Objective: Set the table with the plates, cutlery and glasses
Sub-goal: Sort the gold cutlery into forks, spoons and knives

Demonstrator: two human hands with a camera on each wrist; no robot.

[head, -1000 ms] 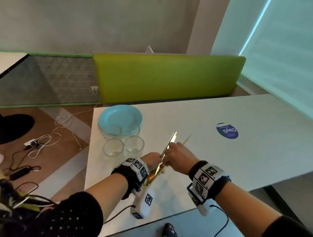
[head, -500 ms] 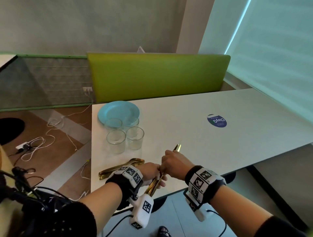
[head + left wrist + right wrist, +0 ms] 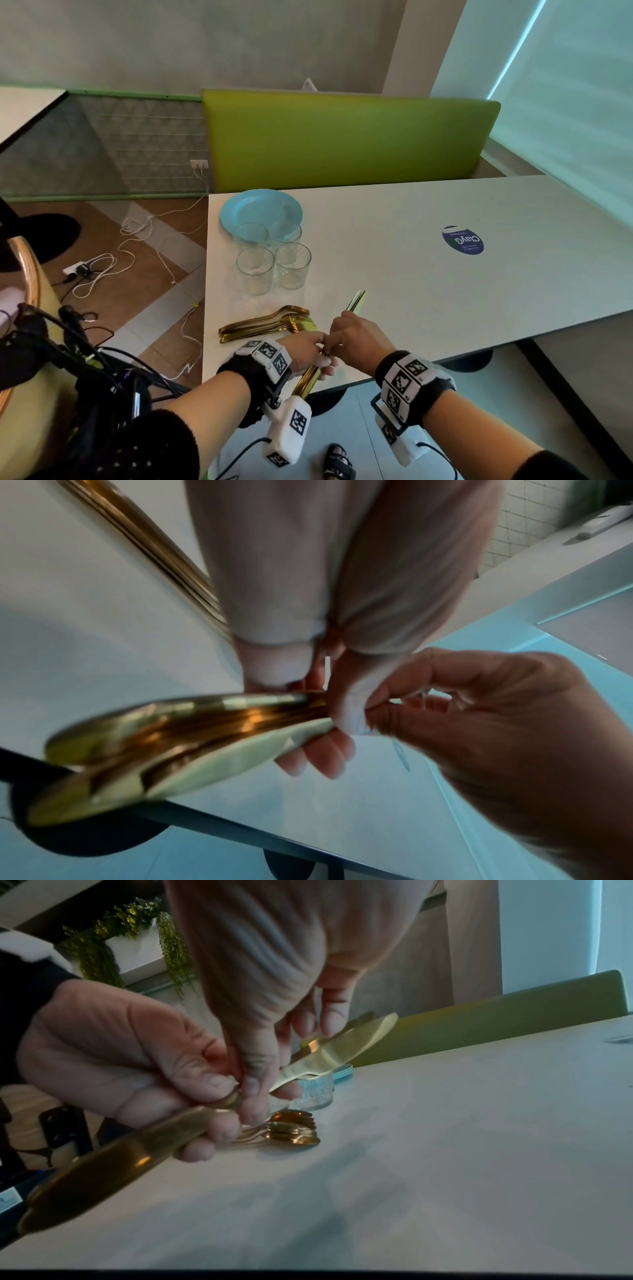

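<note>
My left hand is curled around a bundle of gold knives, smooth polished metal with flat, rounded handle ends that stick out back past my wrist and over the near edge of the white table. The fingers are wrapped under the bundle and the thumb presses on top, so that hand is clamped tight on the knives. Just beyond its knuckles, on the matte tabletop, lies a nested stack of gold spoons and forks, their bowls glossy and oval. Farther out from that hand stand four clear glasses, straight-sided and close together, and behind them a round pale blue plate at the table's far left corner.

My right hand meets the left fingertip to fingertip. Its thumb and first fingers pinch the upper part of the same bundle, where thin yellowish-gold blades rise at a slant above my knuckles; in the wrist views the blades look broad, flat and round-tipped. How many knives each hand has I cannot tell. Off to the right of that hand, well apart, a round blue sticker lies flat on the table.
</note>
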